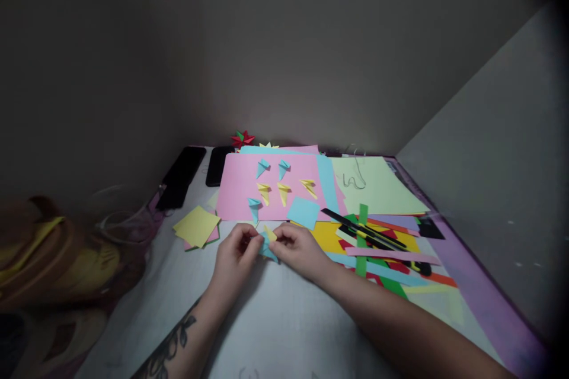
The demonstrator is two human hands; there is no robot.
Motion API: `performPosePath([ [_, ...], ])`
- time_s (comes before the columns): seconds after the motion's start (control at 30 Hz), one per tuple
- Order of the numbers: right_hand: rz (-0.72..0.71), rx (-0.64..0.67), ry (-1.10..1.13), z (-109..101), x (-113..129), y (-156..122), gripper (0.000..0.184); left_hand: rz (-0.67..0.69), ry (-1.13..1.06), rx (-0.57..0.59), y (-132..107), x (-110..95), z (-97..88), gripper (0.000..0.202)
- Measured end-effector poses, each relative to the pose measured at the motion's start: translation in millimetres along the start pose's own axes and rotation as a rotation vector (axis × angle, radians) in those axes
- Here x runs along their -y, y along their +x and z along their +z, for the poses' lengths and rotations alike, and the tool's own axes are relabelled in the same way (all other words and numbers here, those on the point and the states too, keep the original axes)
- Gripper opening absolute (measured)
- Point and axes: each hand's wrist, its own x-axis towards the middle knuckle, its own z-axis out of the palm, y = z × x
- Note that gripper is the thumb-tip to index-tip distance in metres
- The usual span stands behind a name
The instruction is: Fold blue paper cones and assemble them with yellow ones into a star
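Between my two hands is a small piece of folded paper (pixel 268 247), blue with a yellow part at its top. My left hand (pixel 240 247) pinches its left side with thumb and finger. On the other side my right hand (pixel 299 247) pinches the yellow part. Just beyond, on a pink sheet (pixel 237 180), lie several folded paper pieces: blue ones such as the nearest blue piece (pixel 254 206), and yellow ones such as the middle yellow piece (pixel 283 192). A flat blue paper square (pixel 303 213) lies beyond my right hand.
Left are stacked yellow squares (pixel 197 226) and dark phones (pixel 184 167). To the right are coloured paper strips (pixel 391 257), a black pen-like tool (pixel 340 219) and pale green sheets (pixel 377 183). A red paper star (pixel 242 139) sits at the back by the wall. A bag (pixel 57 249) stands far left.
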Motion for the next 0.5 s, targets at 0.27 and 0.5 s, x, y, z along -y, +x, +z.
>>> performPosePath([
  [0.27, -0.027, -0.077, -0.063, 1.2, -3.8, -0.4, 0.013, 0.184, 0.079, 0.027, -0.6, -2.9, -4.4, 0.013],
  [0.5, -0.291, -0.148, -0.267, 0.5, -4.0, -4.5, 0.016, 0.019, -0.001, 0.061, 0.9, 3.4, -0.5, 0.011],
])
